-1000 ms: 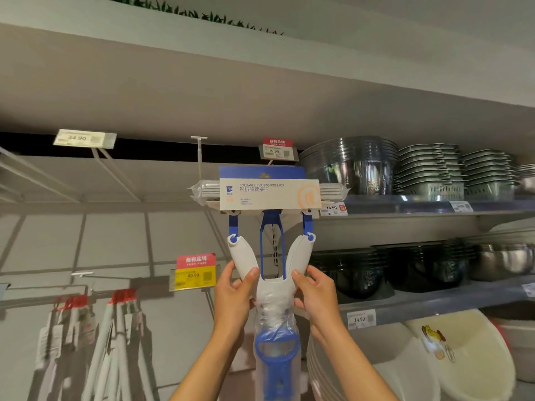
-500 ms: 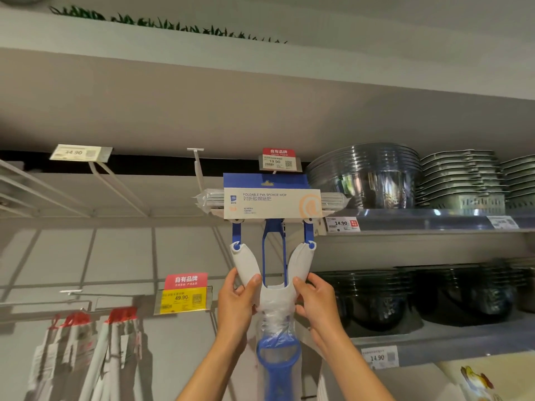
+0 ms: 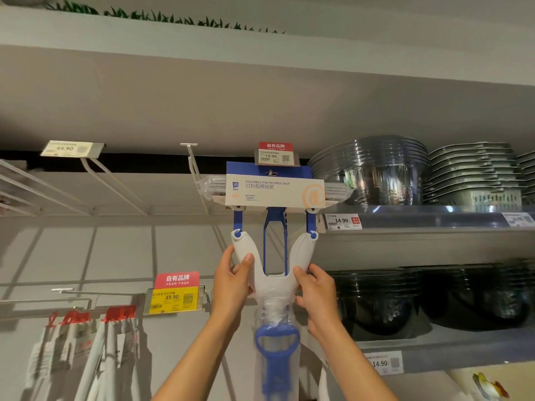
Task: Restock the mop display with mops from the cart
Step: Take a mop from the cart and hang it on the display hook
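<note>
A foldable sponge mop (image 3: 273, 195) with a white and blue head and a blue card sleeve is held up at the display hook (image 3: 270, 172), just under the 19.90 price tag (image 3: 275, 154). My left hand (image 3: 233, 285) grips the left arm of its white Y-shaped yoke. My right hand (image 3: 314, 290) grips the right arm. The mop's blue pull handle (image 3: 275, 354), wrapped in clear plastic, hangs down between my forearms. Whether the card's hole sits on the hook is hard to tell.
An empty white hook (image 3: 192, 160) juts out just left of the mop head. More mops with red tags (image 3: 86, 337) hang at lower left under a yellow 49.90 tag (image 3: 173, 298). Shelves on the right carry stacked steel bowls (image 3: 370, 172) and dark bowls (image 3: 376, 299).
Both hands have lifted the mop higher, so its blue card now reaches up behind the 19.90 tag. The view has tilted up a little.
</note>
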